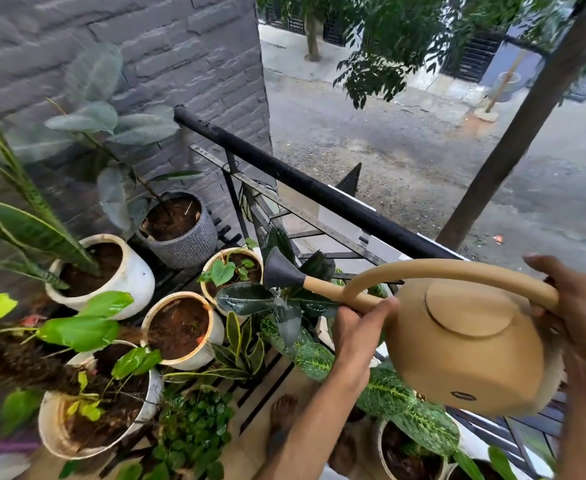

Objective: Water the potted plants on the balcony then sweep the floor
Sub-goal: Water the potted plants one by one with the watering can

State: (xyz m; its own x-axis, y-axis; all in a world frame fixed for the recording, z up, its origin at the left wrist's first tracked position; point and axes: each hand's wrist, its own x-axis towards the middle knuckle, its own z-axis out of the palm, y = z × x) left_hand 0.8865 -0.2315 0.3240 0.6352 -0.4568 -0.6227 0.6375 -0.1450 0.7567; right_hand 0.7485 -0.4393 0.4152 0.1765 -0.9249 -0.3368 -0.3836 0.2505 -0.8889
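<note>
Two hands are tilting a tan watering can (464, 344) over a dark-leaved plant (277, 303) by the railing (319, 188): right hand (582, 306) gripping the handle, left hand (357, 320) curling around the spout. Watering is underway; next, likely shifting to neighbouring pots.

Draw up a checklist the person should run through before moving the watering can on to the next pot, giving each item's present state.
1. Right hand grips the watering can handle: ok.
2. Left hand steadies the spout: ok.
3. Rose over the dark-leaved plant: ok.
4. That plant wetted: ok, leaves glisten.
5. Water left in can: cannot tell.
6. Cream pot soil watered: cannot tell.
</note>
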